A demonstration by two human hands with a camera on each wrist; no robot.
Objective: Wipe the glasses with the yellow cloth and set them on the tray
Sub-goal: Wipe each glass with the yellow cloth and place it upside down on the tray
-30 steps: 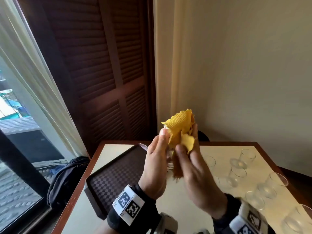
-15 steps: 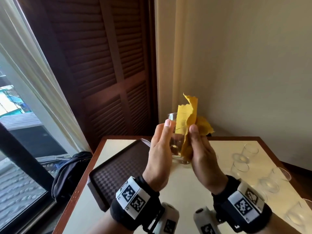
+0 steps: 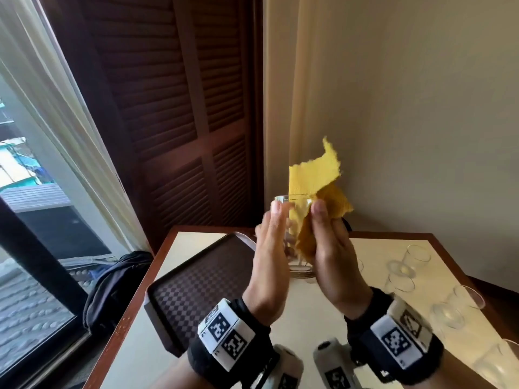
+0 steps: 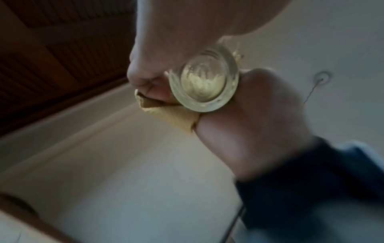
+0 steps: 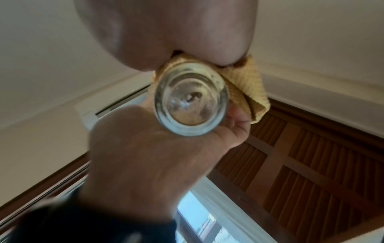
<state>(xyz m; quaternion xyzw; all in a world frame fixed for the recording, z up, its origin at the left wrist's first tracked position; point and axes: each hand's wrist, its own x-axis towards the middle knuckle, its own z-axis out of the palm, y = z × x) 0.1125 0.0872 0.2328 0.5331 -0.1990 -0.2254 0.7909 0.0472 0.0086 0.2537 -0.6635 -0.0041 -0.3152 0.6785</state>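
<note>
I hold a clear glass [image 3: 297, 259] upright in the air above the table, between both hands. My left hand [image 3: 271, 242] grips its left side, fingers curled round it in the left wrist view. My right hand [image 3: 327, 248] holds the yellow cloth [image 3: 311, 178] against the glass's right side; part of the cloth goes into the glass and a flap sticks up above the rim. The wrist views look up at the thick round base of the glass [image 4: 204, 80] [image 5: 191, 100], with the cloth [image 5: 246, 88] [image 4: 172, 115] bunched beside it. The dark checkered tray [image 3: 193, 284] lies below, to the left.
Several clear glasses [image 3: 412, 259] stand on the cream table [image 3: 323, 313] at the right, reaching its near right edge. Dark louvred shutters and a curtained window fill the left. A dark bag [image 3: 118, 282] lies on the floor left of the table.
Both hands have risen with the glass and cloth. The cloth, bunched over the glass a second ago, now stands up out of its rim, and the glass shows more plainly.
</note>
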